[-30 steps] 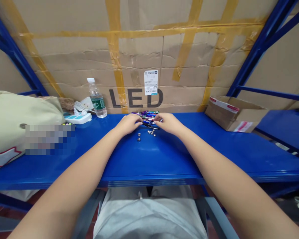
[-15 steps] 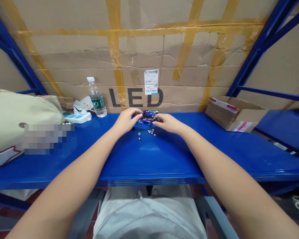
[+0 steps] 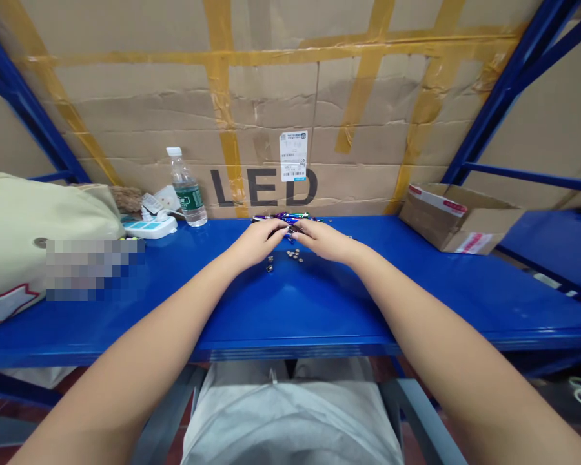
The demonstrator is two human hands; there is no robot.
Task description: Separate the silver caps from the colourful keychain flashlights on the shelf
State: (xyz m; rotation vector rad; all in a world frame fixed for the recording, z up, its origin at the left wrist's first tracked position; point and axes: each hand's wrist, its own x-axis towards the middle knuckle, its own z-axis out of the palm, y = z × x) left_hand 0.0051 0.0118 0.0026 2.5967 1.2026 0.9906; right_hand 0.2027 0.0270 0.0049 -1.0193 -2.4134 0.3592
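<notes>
The left hand point(image 3: 261, 240) and right hand point(image 3: 325, 240) meet fingertip to fingertip over the worktop point(image 3: 290, 303), toward the middle of its far edge. The right thumb and fingers are pinched narrow around a dark slender piece point(image 3: 297, 228), apparently part of a pen; the left hand's thumb and fingers are drawn close at its other end, but whether they grip anything I cannot tell. That piece lies in the gap between the hands, nearer the right, its visible part running roughly crosswise, in line with the far edge; the rest is hidden by fingers. Just beyond the hands, along the far edge, lies a heap of shiny coloured pens point(image 3: 283, 217), most of those in sight also lying lengthwise along that edge. On the near-edge side of the fingertips, a cluster of small metallic pieces point(image 3: 294, 256) sits closer to the right hand, and a couple more metallic bits point(image 3: 270, 264) lie just below the left. Farther out, a water bottle point(image 3: 189, 197) stands by the far edge leftward, and an open cardboard box point(image 3: 458, 219) sits toward the far right corner.
</notes>
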